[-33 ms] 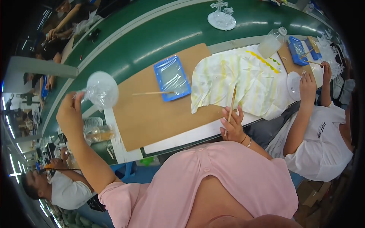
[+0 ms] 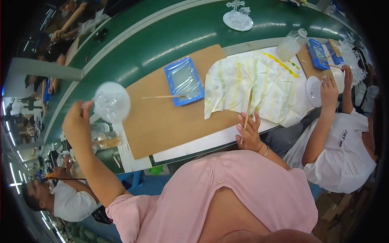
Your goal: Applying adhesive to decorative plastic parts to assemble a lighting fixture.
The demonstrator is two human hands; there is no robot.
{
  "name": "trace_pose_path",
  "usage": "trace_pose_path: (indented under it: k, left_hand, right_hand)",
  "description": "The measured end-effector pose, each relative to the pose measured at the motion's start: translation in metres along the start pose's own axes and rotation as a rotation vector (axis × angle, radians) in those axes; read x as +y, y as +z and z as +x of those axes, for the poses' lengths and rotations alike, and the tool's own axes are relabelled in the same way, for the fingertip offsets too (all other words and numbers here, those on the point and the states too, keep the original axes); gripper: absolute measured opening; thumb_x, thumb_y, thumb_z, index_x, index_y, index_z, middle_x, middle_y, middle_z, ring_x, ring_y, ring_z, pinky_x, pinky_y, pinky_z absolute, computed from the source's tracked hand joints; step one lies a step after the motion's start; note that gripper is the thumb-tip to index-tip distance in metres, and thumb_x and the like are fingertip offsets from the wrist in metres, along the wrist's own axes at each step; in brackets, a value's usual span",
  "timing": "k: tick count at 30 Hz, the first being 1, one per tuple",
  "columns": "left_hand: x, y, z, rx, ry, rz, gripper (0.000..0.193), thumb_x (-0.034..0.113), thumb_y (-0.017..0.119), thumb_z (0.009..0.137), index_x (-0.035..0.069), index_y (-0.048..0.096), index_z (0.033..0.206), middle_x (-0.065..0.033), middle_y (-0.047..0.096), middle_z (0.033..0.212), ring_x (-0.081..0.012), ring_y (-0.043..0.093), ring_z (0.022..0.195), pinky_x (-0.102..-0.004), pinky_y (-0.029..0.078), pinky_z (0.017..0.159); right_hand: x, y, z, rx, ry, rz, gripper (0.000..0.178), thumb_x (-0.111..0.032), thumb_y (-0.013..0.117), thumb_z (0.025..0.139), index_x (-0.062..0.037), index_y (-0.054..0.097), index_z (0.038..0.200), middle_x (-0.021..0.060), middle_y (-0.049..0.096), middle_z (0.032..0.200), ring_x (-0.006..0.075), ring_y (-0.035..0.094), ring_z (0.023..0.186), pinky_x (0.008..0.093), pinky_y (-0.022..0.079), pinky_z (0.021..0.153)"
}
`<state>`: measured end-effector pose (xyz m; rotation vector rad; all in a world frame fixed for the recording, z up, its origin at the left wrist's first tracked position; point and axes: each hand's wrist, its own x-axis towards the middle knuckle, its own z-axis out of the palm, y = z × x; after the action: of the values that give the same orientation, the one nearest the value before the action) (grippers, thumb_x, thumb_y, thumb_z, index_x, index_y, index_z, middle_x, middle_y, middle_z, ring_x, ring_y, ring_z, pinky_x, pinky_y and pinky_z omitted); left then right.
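Raised at the left, my left hand point(image 2: 78, 119) pinches a translucent white ornament with a round base point(image 2: 117, 99); the pinched part is mostly hidden by my fingers. My right hand point(image 2: 249, 131) holds a thin wooden-handled brush point(image 2: 248, 113) between its fingers, pointing up over a crumpled white and yellow striped cloth point(image 2: 233, 87). Between my hands lies a brown board point(image 2: 170, 129). On it sits a blue-rimmed shallow tray point(image 2: 198, 87) with clear wrap over it, and a thin stick point(image 2: 158, 97) rests across the tray's edge.
A bottle of cloudy liquid point(image 2: 288, 46) stands beyond the cloth. On the green belt point(image 2: 162, 52) sits a white round base with a cross point(image 2: 239, 21). To the right, a co-worker's hand point(image 2: 329, 91) holds a similar piece near another blue tray point(image 2: 317, 56). Clear containers point(image 2: 106, 139) stand at left.
The ornament in my left hand has shifted slightly right and down, and its round base has turned. My right hand and the brush have hardly moved.
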<state>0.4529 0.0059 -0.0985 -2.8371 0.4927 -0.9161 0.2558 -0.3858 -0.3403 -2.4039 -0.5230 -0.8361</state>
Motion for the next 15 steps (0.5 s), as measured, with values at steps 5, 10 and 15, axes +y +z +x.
trace_pose_path:
  k: [5,10,15]
  left_hand:
    - [0.03,0.004,-0.065,-0.241,0.012,-0.137,0.03,0.033,0.07,0.077,0.005,0.06,0.07,-0.0118,0.059,0.063,-0.033,0.057,0.056,-0.0398,0.043,0.05]
    - [0.055,0.026,-0.089,-0.286,-0.004,-0.322,0.031,0.034,0.07,0.078,0.005,0.06,0.069,-0.0109,0.059,0.063,-0.0316,0.058,0.055,-0.0389,0.043,0.049]
    - [0.072,0.045,-0.086,-0.229,-0.011,-0.528,0.026,0.029,0.075,0.073,0.006,0.064,0.076,-0.0072,0.059,0.061,-0.0246,0.057,0.053,-0.0333,0.044,0.05]
  right_hand:
    - [-0.006,-0.013,0.013,0.047,-0.043,0.065,0.037,-0.029,0.035,0.097,-0.0101,0.042,0.128,0.0165,0.054,0.127,0.0317,0.052,0.113,0.0571,0.015,0.107]
    - [-0.025,-0.045,0.059,0.27,-0.079,-0.019,0.043,-0.036,0.024,0.1,-0.0089,0.052,0.119,0.0051,0.059,0.081,0.0197,0.053,0.076,0.0492,0.029,0.097]
    - [-0.044,-0.055,0.132,0.298,0.056,0.201,0.009,-0.015,0.043,0.097,-0.0075,0.049,0.097,0.0034,0.056,0.067,0.0133,0.05,0.064,0.0427,0.032,0.093]
